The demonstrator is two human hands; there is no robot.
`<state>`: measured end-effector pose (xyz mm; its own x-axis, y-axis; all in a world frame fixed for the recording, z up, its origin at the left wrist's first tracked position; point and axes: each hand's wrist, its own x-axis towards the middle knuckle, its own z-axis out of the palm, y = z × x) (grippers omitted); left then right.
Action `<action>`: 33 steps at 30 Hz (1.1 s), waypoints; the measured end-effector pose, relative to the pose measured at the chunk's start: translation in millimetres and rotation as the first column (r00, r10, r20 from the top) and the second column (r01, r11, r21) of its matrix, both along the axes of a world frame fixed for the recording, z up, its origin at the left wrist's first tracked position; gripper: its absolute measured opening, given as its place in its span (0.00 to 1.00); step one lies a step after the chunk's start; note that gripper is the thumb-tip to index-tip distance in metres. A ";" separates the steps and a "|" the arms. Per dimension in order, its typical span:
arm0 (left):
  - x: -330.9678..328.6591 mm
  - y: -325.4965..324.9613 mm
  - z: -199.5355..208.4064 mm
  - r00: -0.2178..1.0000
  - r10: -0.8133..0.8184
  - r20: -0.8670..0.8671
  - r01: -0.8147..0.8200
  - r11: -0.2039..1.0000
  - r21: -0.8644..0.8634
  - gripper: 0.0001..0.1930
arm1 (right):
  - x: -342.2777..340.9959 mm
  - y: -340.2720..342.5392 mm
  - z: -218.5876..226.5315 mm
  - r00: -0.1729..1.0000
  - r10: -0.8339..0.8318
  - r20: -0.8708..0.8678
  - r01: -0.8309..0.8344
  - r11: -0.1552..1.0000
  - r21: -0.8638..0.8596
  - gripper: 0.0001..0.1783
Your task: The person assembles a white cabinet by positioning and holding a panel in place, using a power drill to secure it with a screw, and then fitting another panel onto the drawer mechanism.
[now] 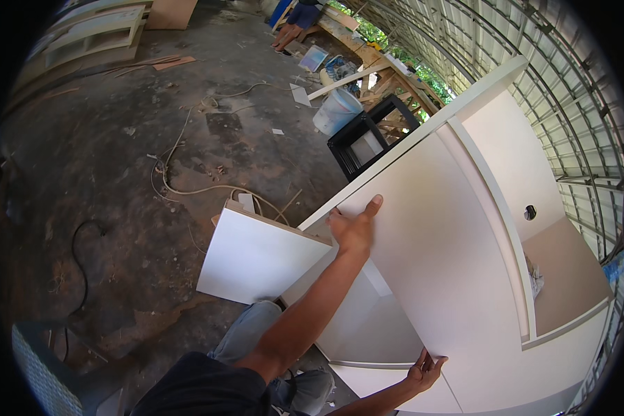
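A large white panel lies slanted across a white cabinet. My left hand grips the panel's left edge near its far end, thumb on the face and fingers curled under the edge. Lower down, my right hand holds the same edge near the near corner, its fingertips partly hidden. Below that edge an open compartment of the cabinet shows. A white door stands swung out to the left of the compartment, beside my left forearm.
A cable snakes over the stained concrete floor. Beyond the cabinet are a black frame, a white bucket and a wooden workbench. A person stands far off. A blue-grey stool-like object is at lower left.
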<state>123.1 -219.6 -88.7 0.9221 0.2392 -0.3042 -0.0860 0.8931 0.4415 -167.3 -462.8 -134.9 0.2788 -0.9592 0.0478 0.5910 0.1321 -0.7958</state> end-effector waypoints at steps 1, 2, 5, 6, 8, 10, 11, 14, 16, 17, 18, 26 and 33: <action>0.1 -0.1 -0.4 1.000 -0.012 0.003 0.012 1.000 -0.027 0.38 | 0.5 0.0 0.7 1.000 -0.009 -0.004 0.009 1.000 0.009 0.38; 0.2 -0.4 -0.4 1.000 -0.013 0.005 0.013 1.000 -0.027 0.38 | 0.8 0.0 1.4 1.000 -0.019 -0.009 0.019 1.000 0.018 0.38; 0.7 -1.9 -1.7 1.000 0.001 0.025 -0.001 1.000 -0.019 0.38 | -1.4 -6.5 -1.8 1.000 -0.012 -0.011 0.012 1.000 0.012 0.38; 2.7 -1.8 -3.0 1.000 0.004 0.022 -0.004 1.000 -0.009 0.39 | -0.8 -5.3 -1.6 1.000 -0.012 -0.011 0.013 1.000 0.013 0.38; 4.8 -2.0 -5.3 1.000 0.008 0.019 -0.008 1.000 0.001 0.39 | 2.8 -3.3 -0.2 0.999 -0.034 -0.008 0.034 0.999 0.034 0.38; 5.5 0.5 -4.2 1.000 0.009 0.014 -0.009 1.000 0.000 0.40 | 5.4 0.8 1.5 0.999 -0.036 -0.005 0.036 0.999 0.034 0.38; 5.6 2.1 -3.4 1.000 0.011 0.016 -0.011 1.000 -0.001 0.40 | 6.9 2.8 2.5 0.999 -0.037 -0.004 0.037 0.999 0.034 0.38; 0.2 -4.1 -0.4 1.000 0.014 0.021 -0.014 1.000 -0.012 0.39 | -0.6 -9.9 -3.1 0.999 -0.037 0.000 0.037 0.998 0.050 0.38; 0.4 -2.4 -0.4 1.000 0.010 0.025 -0.009 0.999 -0.036 0.39 | 2.6 1.3 0.8 0.999 -0.046 -0.002 0.046 0.998 0.036 0.38; 0.3 -2.3 -0.5 1.000 0.008 0.026 -0.007 0.999 -0.034 0.39 | 4.3 5.9 3.1 0.999 -0.053 -0.005 0.053 0.998 0.019 0.37; 0.1 -1.8 -0.1 1.000 0.011 0.028 -0.010 0.999 -0.037 0.40 | 4.8 6.5 3.8 0.998 -0.055 -0.004 0.055 0.998 0.020 0.37; 0.2 0.2 -1.8 1.000 -0.017 -0.019 0.017 1.000 0.002 0.41 | 4.9 4.8 2.4 0.999 -0.031 -0.012 0.030 0.999 -0.029 0.37; -2.0 13.6 6.4 0.999 -0.025 0.027 0.025 1.000 -0.016 0.36 | 7.1 11.2 -0.5 1.000 -0.024 0.007 0.024 1.000 -0.007 0.37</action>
<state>121.1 -206.0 -82.2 0.9357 0.2113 -0.2825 -0.0755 0.9022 0.4247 -160.2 -451.6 -135.5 0.2554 -0.9652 0.0568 0.5995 0.1120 -0.7925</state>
